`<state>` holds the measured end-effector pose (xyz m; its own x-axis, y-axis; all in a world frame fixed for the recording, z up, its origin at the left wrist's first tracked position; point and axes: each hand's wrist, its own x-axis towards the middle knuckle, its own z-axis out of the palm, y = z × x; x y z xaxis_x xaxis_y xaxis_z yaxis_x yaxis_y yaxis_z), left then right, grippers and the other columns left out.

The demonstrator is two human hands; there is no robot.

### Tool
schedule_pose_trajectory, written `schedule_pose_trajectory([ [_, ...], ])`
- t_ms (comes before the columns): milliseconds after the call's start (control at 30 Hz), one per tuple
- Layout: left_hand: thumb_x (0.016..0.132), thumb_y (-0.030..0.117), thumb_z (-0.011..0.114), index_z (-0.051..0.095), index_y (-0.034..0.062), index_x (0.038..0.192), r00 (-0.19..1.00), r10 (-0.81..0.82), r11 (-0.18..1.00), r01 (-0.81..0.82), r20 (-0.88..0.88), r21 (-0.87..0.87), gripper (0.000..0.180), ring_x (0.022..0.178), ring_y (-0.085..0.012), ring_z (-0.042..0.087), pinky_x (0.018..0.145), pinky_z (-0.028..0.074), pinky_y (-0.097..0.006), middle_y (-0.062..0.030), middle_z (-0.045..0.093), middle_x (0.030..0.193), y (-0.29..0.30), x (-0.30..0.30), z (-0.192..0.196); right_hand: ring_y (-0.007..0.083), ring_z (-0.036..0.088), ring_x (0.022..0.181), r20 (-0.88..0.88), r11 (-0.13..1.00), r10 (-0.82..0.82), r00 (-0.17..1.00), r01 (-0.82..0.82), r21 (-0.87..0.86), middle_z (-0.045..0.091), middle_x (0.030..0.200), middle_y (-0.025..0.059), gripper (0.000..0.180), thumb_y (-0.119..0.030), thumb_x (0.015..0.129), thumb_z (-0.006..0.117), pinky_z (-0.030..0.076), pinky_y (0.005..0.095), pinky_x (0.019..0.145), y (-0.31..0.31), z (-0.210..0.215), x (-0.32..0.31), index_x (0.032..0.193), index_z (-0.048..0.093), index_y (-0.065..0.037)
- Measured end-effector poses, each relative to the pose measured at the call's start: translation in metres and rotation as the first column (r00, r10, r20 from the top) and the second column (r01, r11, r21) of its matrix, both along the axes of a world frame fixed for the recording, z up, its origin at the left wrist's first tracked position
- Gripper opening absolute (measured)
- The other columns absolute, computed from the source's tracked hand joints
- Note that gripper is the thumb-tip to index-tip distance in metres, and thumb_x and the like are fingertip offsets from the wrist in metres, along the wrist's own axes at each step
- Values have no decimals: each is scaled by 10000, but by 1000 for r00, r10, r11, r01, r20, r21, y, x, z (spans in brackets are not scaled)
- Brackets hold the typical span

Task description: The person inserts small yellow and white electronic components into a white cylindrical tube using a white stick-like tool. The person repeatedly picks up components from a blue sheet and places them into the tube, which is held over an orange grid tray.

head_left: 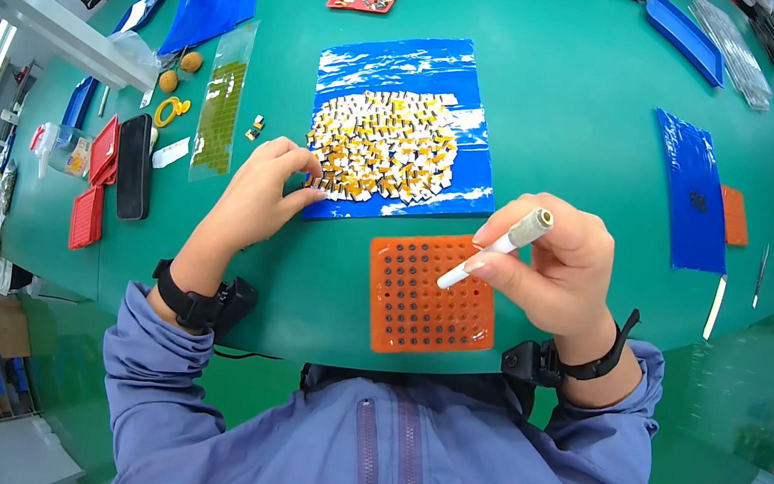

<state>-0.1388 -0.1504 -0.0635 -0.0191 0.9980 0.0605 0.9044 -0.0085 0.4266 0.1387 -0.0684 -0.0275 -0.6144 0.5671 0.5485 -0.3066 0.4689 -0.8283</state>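
Fingers of right hand (556,264) pinch white pen tool (497,247); left hand (264,190) touches small chips (382,145).

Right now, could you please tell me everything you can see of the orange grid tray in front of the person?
The orange grid tray is a roughly square slab, plastic by its look, with rows of small round holes, many dark inside. It lies flat on the green table, near its front edge, just below the blue sheet of small yellow and white pieces. The right hand holds a white pen-like tool with its tip at the tray's upper right; whether it touches is unclear.
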Motion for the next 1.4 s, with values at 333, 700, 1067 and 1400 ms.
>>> schedule_pose_trajectory([
  [333, 681, 71, 695, 589, 50, 864, 998, 35, 999, -35, 46, 5, 213, 803, -197, 532, 674, 423, -296, -50, 544, 842, -4, -9, 6, 73, 562, 538, 14, 999, -28, 999, 28, 44, 590, 586, 29, 153, -16, 723, 699, 467, 222, 554, 2, 1, 2, 695, 548, -25],
  [700, 711, 123, 675, 568, 56, 772, 993, -117, 988, 115, 18, 105, 141, 815, -273, 502, 727, 418, -358, -95, 511, 793, 14, 36, 0, 66, 562, 577, -15, 994, -33, 999, 32, -104, 593, 610, 26, 124, 16, 737, 673, 449, 213, 564, 3, -3, 2, 738, 553, -15],
  [1067, 739, 72, 652, 519, 44, 767, 986, -119, 987, 105, 120, 117, 138, 746, -225, 501, 667, 416, -307, -67, 506, 761, 16, 38, 1, 50, 543, 631, -61, 991, 16, 998, -24, -133, 599, 714, 39, 106, 18, 745, 665, 408, 193, 546, 4, -5, 6, 783, 570, -6],
  [1400, 809, 28, 582, 483, 25, 845, -161, -212, 964, 125, 964, 233, 106, 703, -172, 538, 630, 427, -270, -87, 535, 751, -24, 65, 22, 77, 567, 744, 19, 936, 137, 990, -123, -331, 621, 808, 38, 141, 20, 746, 659, 444, 203, 661, 1, -1, 8, 877, 611, -3],
])
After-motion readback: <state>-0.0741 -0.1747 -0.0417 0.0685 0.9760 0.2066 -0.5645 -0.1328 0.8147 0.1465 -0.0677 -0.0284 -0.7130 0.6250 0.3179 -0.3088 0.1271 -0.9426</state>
